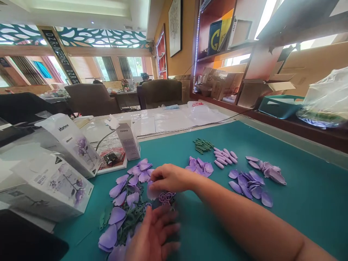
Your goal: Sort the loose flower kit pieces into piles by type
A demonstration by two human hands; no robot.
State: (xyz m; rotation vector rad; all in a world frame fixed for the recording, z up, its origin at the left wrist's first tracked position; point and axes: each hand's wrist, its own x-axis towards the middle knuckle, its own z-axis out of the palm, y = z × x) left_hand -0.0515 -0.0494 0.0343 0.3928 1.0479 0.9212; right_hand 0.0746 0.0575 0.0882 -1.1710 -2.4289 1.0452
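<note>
Petal in a pinch

Left hand (149,237), nearest, has fingers apart beside green parts (132,217). Beyond, the right hand (172,177) pinches a petal (152,193) over the pile; picking seems underway, calling for light pressure.

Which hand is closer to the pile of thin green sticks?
Right: the right hand is below and left of the green sticks; the left hand sits farther below.

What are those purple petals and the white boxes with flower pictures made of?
Purple petals: probably thin moulded plastic, smooth, with a soft sheen on their curves.
White boxes: seemingly printed cardboard, lightly glossy, judging by folded flaps and creases.
</note>
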